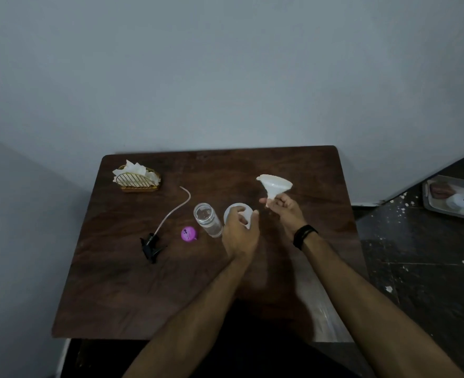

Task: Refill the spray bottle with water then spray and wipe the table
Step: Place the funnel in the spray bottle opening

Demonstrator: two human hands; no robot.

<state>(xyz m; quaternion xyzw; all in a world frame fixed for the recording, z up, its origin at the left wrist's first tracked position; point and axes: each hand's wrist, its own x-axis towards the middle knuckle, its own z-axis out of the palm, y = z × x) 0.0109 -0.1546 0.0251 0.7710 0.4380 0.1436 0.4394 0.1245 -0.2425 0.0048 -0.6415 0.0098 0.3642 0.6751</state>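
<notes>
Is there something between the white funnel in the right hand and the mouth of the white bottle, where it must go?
Partly. The left hand is curled round the top of the white plastic spray bottle, with fingers over its mouth. The right hand holds the white plastic funnel up beside it; nothing else lies between them.

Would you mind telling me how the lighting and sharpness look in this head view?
Head view: dim, with wide-angle bending of the table edges; both hands slightly soft; the funnel in the right hand stands out bright; a glare patch lies near the table's front right edge.
</notes>
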